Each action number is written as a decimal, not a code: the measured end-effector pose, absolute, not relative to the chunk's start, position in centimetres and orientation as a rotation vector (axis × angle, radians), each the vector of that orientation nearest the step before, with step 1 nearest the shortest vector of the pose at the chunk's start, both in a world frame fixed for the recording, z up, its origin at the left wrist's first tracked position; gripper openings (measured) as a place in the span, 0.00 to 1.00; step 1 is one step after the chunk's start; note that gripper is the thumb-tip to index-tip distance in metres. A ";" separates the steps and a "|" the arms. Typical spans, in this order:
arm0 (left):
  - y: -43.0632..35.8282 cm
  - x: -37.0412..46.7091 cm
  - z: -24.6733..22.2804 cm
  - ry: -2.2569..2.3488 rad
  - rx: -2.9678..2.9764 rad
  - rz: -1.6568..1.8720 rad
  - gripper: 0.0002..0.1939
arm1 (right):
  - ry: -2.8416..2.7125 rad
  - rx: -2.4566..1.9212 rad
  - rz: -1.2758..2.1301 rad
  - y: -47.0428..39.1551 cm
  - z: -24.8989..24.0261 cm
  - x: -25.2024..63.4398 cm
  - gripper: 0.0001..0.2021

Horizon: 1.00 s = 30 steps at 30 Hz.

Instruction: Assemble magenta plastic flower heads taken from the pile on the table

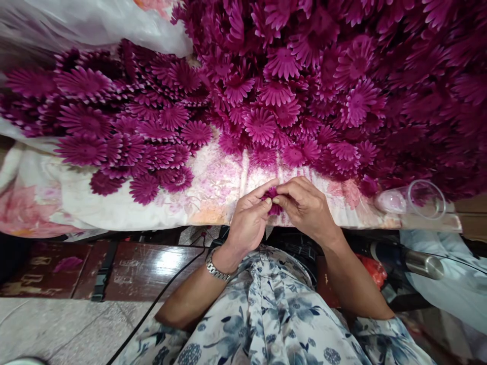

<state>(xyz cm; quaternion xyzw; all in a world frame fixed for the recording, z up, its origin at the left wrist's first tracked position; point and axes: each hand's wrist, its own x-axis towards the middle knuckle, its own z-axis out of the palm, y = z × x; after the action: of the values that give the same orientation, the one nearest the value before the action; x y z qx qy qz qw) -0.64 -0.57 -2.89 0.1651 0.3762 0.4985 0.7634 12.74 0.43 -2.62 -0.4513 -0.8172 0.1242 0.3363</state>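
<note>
My left hand (249,218) and my right hand (304,205) meet at the near edge of a cloth-covered table (114,208), both pinching one small magenta fabric flower (272,200) between thumbs and fingertips. Most of that flower is hidden by my fingers. A metal watch (216,267) sits on my left wrist. Just beyond my hands a huge heap of magenta flower petals (304,76) covers the table, with flatter stacked ones (125,132) spread to the left.
A clear plastic cup (418,198) lies on its side at the table's right edge. A clear plastic bag (95,23) sits at the back left. Below the table are a dark wooden panel (144,266), a black cable (160,299) and a metal cylinder (424,264).
</note>
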 end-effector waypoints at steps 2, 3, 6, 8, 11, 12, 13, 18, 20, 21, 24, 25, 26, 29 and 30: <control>-0.6 -0.5 -3.0 0.807 0.358 1.113 0.17 | -2.135 -1.202 0.208 0.3 -2.8 12.5 0.07; -0.6 -0.5 -3.1 0.798 0.357 1.130 0.17 | -2.132 -1.213 0.159 0.2 -2.8 12.3 0.08; -0.5 -0.3 -3.2 0.796 0.348 1.154 0.18 | -2.108 -1.231 0.021 0.3 -2.6 12.3 0.08; -0.4 -0.3 -3.2 0.816 0.340 1.160 0.18 | -2.046 -1.268 -0.124 1.1 -2.1 13.1 0.08; -0.4 -0.5 -3.3 0.848 0.337 1.150 0.18 | -1.902 -1.436 -0.361 3.1 -0.6 15.0 0.09; -0.4 -0.5 -3.3 0.850 0.335 1.146 0.18 | -1.874 -1.505 -0.424 3.8 -0.1 15.6 0.10; -0.4 -0.6 -3.3 0.849 0.335 1.145 0.18 | -1.861 -1.559 -0.463 4.2 0.3 16.0 0.12; -0.3 -0.6 -3.0 0.854 0.356 1.148 0.16 | -2.060 -1.344 -0.010 2.8 0.0 14.9 0.08; -0.3 -0.6 -2.9 0.834 0.346 1.132 0.15 | -2.151 -1.226 0.293 1.6 -1.1 13.7 0.05; -0.3 -0.6 -2.8 0.827 0.345 1.119 0.15 | -2.162 -1.213 0.381 1.2 -1.6 13.2 0.04; -0.5 -0.5 -2.9 0.850 0.363 1.103 0.16 | -2.134 -1.249 0.356 0.4 -2.6 12.4 0.05; -0.6 -0.5 -2.9 0.859 0.370 1.110 0.16 | -2.137 -1.246 0.322 0.3 -2.6 12.3 0.06; -0.6 -0.4 -3.0 0.864 0.376 1.120 0.17 | -2.144 -1.239 0.293 0.4 -2.6 12.2 0.07; -0.8 -0.3 -3.1 0.853 0.371 1.151 0.17 | -2.129 -1.236 0.184 1.0 -1.9 12.8 0.09; -0.8 -0.3 -3.2 0.852 0.364 1.154 0.17 | -2.094 -1.254 0.078 1.5 -1.5 13.2 0.09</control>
<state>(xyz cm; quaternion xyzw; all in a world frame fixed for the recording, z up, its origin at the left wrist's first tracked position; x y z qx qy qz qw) -0.28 -0.85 -3.16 0.1659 0.3882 0.5257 0.7385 13.19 1.52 -1.54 -0.4823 -0.8055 0.0301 0.3429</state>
